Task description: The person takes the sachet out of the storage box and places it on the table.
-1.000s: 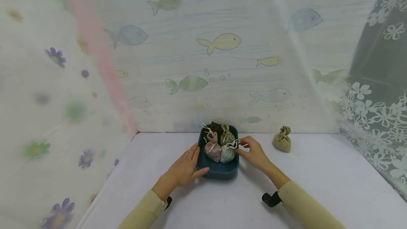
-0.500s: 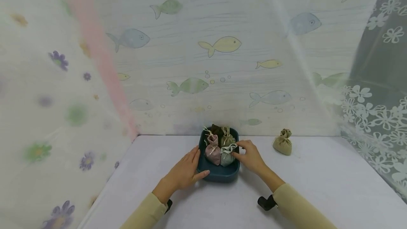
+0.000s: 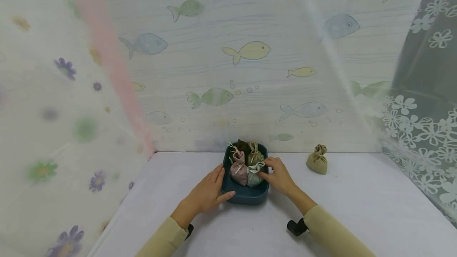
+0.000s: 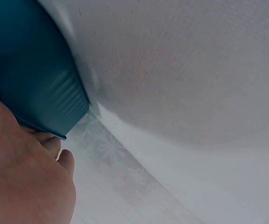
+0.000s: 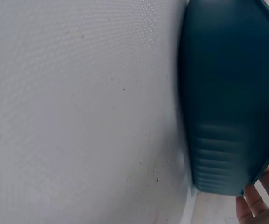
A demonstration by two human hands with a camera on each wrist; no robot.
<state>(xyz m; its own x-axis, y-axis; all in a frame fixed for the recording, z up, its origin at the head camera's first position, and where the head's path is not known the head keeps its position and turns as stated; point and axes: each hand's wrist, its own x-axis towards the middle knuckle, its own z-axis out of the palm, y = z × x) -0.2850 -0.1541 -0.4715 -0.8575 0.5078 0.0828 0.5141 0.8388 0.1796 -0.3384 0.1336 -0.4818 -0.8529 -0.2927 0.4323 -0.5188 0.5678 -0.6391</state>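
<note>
In the head view, a dark blue plastic tub (image 3: 246, 200) holds several small drawstring pouches. The pale green pouch (image 3: 254, 181) is at the tub's right side, and my right hand (image 3: 280, 175) pinches its top between thumb and fingers. Left of it leans a pink pouch (image 3: 239, 173); behind are an olive pouch (image 3: 256, 158) and a dark brown one (image 3: 243, 146). My left hand (image 3: 205, 191) lies along the tub's left side, fingers fairly straight, thumb over the near rim. Both wrist views show mostly the tub's outer wall, with the pouches hidden.
A khaki pouch (image 3: 317, 161) sits alone on the white table (image 3: 357, 205), right of the tub near the back edge. A fish-printed curtain (image 3: 250, 102) hangs behind the table, with a flowered one (image 3: 71, 138) at the left.
My right hand has moved slightly left, over the tub's right rim, and the pale green pouch's top has shifted inward with it. My left hand stays at the tub.
</note>
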